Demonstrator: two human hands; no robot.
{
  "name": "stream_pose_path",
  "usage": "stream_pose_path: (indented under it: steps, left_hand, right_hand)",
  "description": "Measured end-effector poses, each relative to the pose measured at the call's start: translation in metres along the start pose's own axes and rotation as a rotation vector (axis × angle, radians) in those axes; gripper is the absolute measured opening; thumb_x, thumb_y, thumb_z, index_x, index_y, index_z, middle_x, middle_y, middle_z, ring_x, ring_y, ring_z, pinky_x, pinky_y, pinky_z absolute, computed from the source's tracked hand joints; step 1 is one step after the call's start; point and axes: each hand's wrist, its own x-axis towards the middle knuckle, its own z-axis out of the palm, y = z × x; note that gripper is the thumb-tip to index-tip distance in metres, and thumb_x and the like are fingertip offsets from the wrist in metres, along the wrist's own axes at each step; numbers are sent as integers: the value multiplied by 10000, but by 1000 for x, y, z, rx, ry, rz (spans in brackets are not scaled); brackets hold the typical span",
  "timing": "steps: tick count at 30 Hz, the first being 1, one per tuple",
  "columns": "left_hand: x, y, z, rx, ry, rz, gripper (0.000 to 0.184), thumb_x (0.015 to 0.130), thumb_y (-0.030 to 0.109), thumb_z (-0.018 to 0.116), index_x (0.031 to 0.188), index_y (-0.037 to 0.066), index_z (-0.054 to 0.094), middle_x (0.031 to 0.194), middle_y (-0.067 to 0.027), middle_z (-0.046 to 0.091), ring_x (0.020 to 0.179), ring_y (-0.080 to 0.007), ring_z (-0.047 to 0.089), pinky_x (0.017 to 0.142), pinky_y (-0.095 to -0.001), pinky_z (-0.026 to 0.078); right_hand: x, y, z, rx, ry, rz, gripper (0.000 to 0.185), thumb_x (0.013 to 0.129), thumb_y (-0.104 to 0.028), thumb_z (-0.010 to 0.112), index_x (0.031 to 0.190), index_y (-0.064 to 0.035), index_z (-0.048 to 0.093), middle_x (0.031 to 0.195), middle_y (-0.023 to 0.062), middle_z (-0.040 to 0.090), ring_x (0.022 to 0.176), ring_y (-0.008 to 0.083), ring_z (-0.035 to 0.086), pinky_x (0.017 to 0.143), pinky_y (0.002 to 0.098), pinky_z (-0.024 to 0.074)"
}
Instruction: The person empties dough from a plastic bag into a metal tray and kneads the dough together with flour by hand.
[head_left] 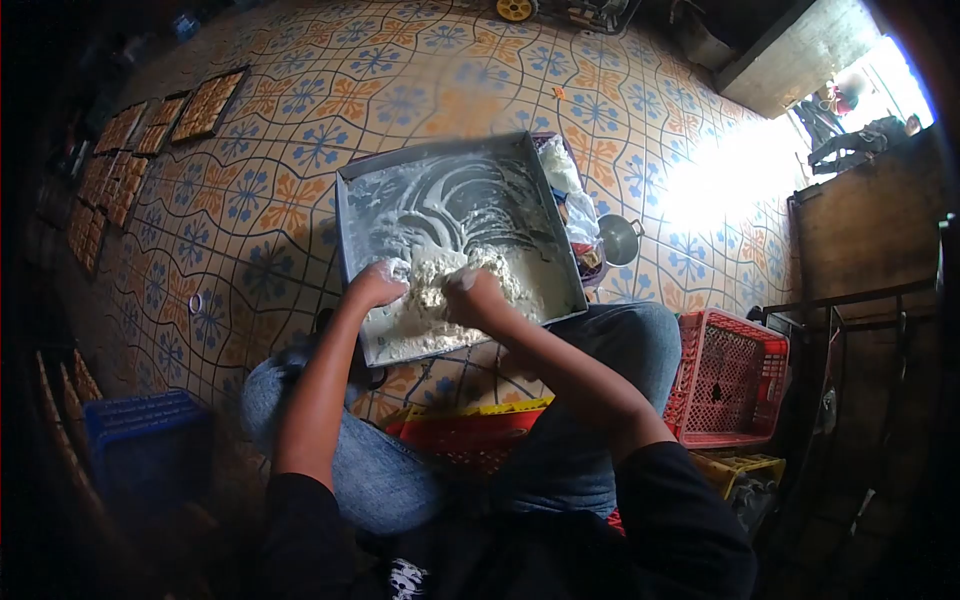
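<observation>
A square metal tray [546, 200] sits in front of me, its floor smeared with white flour in curved streaks. Crumbly, wet-looking dough [430, 270] is gathered in the half nearest me. My left hand [380, 284] is at the tray's left side, fingers curled into the edge of the dough and coated white. Close by on the right, my right hand [474, 297] is closed and pressed into the same dough. Some fingertips of both hands are hidden by the mixture and the hands themselves.
A metal pan [621, 240] and plastic bags [575, 205] lie right of the tray. Red crates [725, 375] stand by my right knee, a blue crate [145, 430] at lower left. Trays of baked-looking pieces [210, 103] lie on the patterned tile floor [290, 130].
</observation>
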Motion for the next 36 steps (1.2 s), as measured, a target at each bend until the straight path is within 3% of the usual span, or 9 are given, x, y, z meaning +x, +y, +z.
stream_pose_path:
  steps: [3,9,10,11,16,27,30,34,36]
  left_hand:
    - [-7,12,-6,-85,-25,-6,408,687,258,609,1036,46,601,987,-182,630,908,-342,597,796,-372,468]
    - [8,-17,11,46,42,-74,439,692,266,604,1076,54,584,997,-187,626,926,-338,592,809,-367,462]
    - [3,-7,6,28,24,-64,439,692,267,599,1077,55,585,1005,-187,624,934,-339,590,811,-370,461]
    - [-3,3,1,9,6,-54,439,692,267,595,1078,57,586,1013,-187,621,942,-340,587,814,-372,460]
    - [-23,46,-16,62,-35,-16,414,693,245,565,1063,60,597,1023,-188,615,951,-350,580,821,-385,457]
    - [-22,45,-25,142,-19,-14,317,707,213,531,962,45,617,975,-190,617,911,-363,578,793,-407,459]
    - [-23,53,-30,186,-40,0,406,680,174,584,1068,56,594,1011,-147,634,930,-260,605,815,-350,457]
    - [-17,32,-19,65,-28,3,363,685,190,580,1021,57,608,987,-157,632,913,-296,599,803,-359,462]
    - [-15,17,-12,-3,29,20,307,690,189,541,954,57,627,948,-188,625,884,-364,587,774,-384,468]
  right_hand:
    - [3,34,-20,103,146,165,469,683,-517,633,807,-65,650,734,127,637,683,282,644,563,394,512]
    - [16,77,77,232,329,155,622,703,-633,578,941,-61,635,881,179,641,828,317,620,718,433,491]
    - [23,69,84,390,152,125,698,659,-658,604,1017,-59,610,938,186,633,878,312,608,790,437,466]
    - [15,54,98,10,540,102,720,614,-657,642,1027,-69,593,898,181,632,840,325,608,753,425,481]
    - [10,12,92,266,167,88,251,661,-193,586,861,-42,604,790,172,627,737,343,620,617,403,504]
    - [23,38,24,229,97,100,116,652,-126,582,719,-57,648,738,148,634,701,315,631,587,396,503]
    - [17,29,-11,236,108,-51,129,646,-101,584,739,-23,627,757,159,621,733,323,616,627,392,495]
    - [9,23,-19,328,391,-488,115,662,-126,562,690,-34,625,699,152,609,679,312,608,608,385,483]
    - [1,20,-37,289,249,-484,121,656,-126,563,698,-31,625,713,155,610,692,315,607,633,381,485]
